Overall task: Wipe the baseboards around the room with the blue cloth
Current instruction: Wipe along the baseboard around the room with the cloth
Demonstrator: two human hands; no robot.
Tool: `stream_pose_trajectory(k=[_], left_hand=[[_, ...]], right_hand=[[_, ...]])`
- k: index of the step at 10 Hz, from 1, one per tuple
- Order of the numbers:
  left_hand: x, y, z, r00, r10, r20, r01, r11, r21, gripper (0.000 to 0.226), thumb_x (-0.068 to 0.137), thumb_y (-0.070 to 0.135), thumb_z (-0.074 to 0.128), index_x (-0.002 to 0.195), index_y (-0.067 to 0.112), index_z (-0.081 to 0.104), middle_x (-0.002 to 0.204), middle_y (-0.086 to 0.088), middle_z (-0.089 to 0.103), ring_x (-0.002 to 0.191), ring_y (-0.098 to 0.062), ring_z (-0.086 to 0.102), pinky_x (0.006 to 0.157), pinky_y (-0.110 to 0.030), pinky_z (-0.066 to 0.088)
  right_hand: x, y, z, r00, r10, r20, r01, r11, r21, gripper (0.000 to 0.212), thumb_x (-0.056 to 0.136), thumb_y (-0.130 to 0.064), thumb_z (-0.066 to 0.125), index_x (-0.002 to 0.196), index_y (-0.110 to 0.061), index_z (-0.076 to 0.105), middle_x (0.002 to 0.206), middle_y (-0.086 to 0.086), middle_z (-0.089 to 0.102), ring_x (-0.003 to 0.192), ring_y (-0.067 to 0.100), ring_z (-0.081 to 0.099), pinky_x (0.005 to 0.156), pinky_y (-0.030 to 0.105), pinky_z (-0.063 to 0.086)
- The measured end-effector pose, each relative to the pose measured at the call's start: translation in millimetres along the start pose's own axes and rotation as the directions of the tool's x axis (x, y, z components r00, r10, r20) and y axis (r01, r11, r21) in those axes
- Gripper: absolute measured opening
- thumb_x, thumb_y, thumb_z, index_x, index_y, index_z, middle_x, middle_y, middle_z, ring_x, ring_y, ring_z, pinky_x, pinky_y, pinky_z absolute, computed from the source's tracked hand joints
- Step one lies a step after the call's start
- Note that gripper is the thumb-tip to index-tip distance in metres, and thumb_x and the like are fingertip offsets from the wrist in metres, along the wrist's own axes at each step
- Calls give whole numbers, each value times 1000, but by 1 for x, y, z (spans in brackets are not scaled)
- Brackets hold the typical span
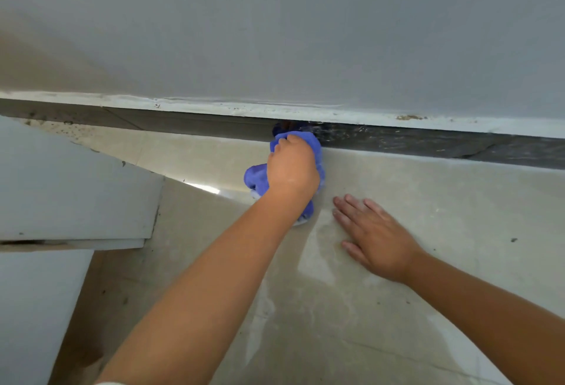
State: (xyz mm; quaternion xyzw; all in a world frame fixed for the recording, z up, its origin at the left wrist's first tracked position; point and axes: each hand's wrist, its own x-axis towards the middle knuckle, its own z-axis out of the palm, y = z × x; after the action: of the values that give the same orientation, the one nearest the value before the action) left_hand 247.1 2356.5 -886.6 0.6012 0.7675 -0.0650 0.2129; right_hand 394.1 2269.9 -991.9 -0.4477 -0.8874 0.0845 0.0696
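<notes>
A dark baseboard (pixel 428 144) runs across the foot of the grey wall, with a white strip along its top. My left hand (pixel 292 167) is shut on the bunched blue cloth (pixel 256 178) and presses it against the baseboard near the middle of the view. To the right of the cloth the baseboard looks darker and streaked; to the left it is duller grey. My right hand (pixel 377 238) lies flat on the beige floor tiles, palm down and fingers spread, just right of the cloth, holding nothing.
White stepped panels (pixel 76 198) jut out over the floor at the left, close to my left forearm. Dirt specks lie along the floor by the baseboard at the far left (pixel 61 127). Beige tiled floor (pixel 443 201) stretches to the right.
</notes>
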Motion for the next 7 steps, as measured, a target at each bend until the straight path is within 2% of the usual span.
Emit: stream_pose_trajectory(k=[1, 2, 3, 4, 5, 6, 7], left_hand=[[-10, -5, 0, 997, 12, -75, -17, 997, -69, 40, 87, -2, 44, 126, -2, 37, 124, -21, 48, 112, -35, 49, 91, -39, 42], [-9, -15, -5, 986, -24, -162, 8, 995, -99, 47, 85, -2, 44, 131, -2, 34, 127, -21, 46, 114, -36, 48, 92, -40, 41], [-14, 1, -11, 991, 16, -133, -30, 994, -102, 46, 87, 0, 43, 132, -2, 33, 127, -21, 47, 114, -35, 49, 92, -38, 41], [-14, 16, 1, 995, 74, -69, -69, 995, 78, 53, 91, 6, 41, 138, -8, 22, 138, -23, 37, 127, -34, 39, 102, -35, 34], [-13, 21, 13, 989, 122, -86, -106, 979, 173, 69, 93, 15, 44, 142, -13, 5, 150, -25, 17, 141, -29, 19, 111, -31, 25], [-11, 11, 11, 992, 120, -45, -105, 962, 251, 69, 91, 12, 46, 142, -12, 7, 148, -24, 21, 139, -28, 24, 110, -31, 27], [-15, -18, 5, 990, 140, -15, -125, 925, 360, 67, 92, 13, 44, 142, -11, 7, 148, -21, 22, 138, -28, 26, 109, -29, 27]], right_hand=[[0, 0, -3, 999, 6, 53, -7, 1000, 4, 80, 99, -42, -1, 112, -6, 69, 122, 11, 65, 114, 24, 60, 98, 32, 28], [0, 0, -5, 997, 31, 74, -30, 1000, -5, 64, 97, -43, 19, 114, -6, 68, 122, 11, 65, 114, 25, 61, 98, 32, 27], [1, 0, -5, 992, 36, 119, -36, 999, -4, 74, 100, -42, 5, 114, -5, 67, 123, 11, 64, 119, 25, 53, 98, 33, 27], [2, -1, -11, 979, 42, 199, -46, 999, 15, 82, 99, -42, -3, 113, -5, 68, 121, 11, 65, 110, 26, 64, 97, 32, 28], [2, -1, -14, 975, 24, 222, -24, 1000, -1, 82, 99, -42, -3, 112, -6, 69, 120, 11, 66, 107, 27, 65, 96, 32, 28], [0, 2, -15, 984, -7, 180, 10, 1000, -14, 79, 100, -42, 0, 112, -6, 69, 120, 10, 66, 108, 25, 65, 98, 33, 32], [-2, 5, -16, 997, -25, 72, 24, 1000, 3, 58, 93, -40, 26, 107, -7, 72, 115, 10, 69, 104, 25, 67, 85, 36, 53]])
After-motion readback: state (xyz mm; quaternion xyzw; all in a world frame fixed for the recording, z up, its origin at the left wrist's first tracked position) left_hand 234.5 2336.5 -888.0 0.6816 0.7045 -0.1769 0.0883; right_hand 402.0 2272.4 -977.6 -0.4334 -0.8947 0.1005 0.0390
